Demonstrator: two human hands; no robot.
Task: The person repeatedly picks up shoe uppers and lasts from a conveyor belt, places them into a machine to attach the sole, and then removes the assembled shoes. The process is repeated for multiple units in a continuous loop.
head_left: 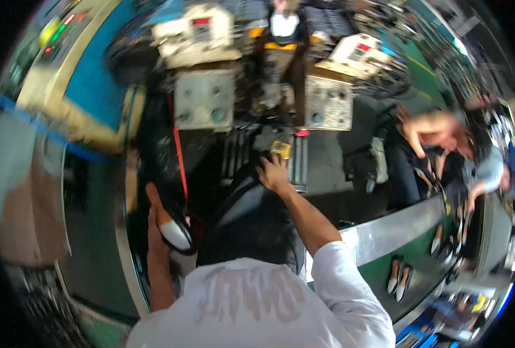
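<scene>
My left hand (pixel 154 235) grips a black shoe with a white sole (pixel 175 227), held low at my left side beside a red strap (pixel 179 153). My right hand (pixel 273 174) is stretched forward with its fingers spread, resting on a dark bulky machine part (pixel 251 214) in front of me. Just beyond its fingertips sits a small yellow piece (pixel 281 149) on a ribbed black bed (pixel 298 165). The view is blurred, so I cannot tell whether the right hand holds anything small.
Two pale control boxes with knobs (pixel 204 99) (pixel 327 102) stand ahead under cream machine heads. A green conveyor (pixel 423 255) with a metal rim runs at my right, carrying pairs of soles (pixel 399 277). Other people (pixel 437 133) work beyond it.
</scene>
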